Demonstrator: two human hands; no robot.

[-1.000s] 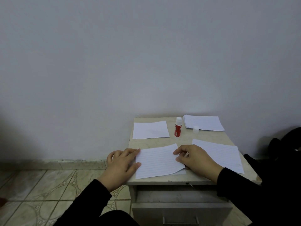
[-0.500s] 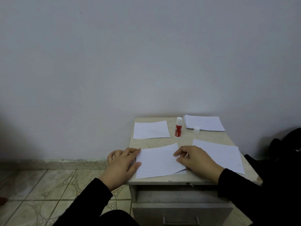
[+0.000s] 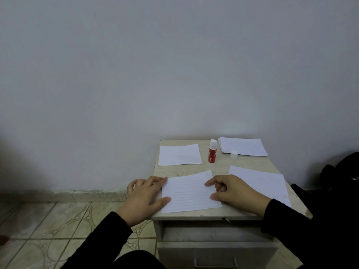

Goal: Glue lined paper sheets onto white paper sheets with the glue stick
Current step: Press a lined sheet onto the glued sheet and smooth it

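**Two hands pinning one lined sheet**

I've got the lined sheet [image 3: 189,192] at the table's [image 3: 250,162] 6 o'clock edge. My left hand [image 3: 144,195] rests flat on its left border, fingers relaxed, probably to stop it sliding. My right hand [image 3: 233,191] has loosely curled fingers on its right edge; whether they pinch it, I cannot tell. Glue stick [image 3: 212,151] stands uncapped at 12, within reach, cap [image 3: 234,154] beside it. Plain white sheet [image 3: 179,154] at 11, stack [image 3: 242,146] at 1, second lined sheet [image 3: 260,183] at 3: supplies staged by type, I'd guess.

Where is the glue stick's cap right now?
In the head view the cap stands on the table's far right part, just right of the glue stick, at the paper stack's near edge.
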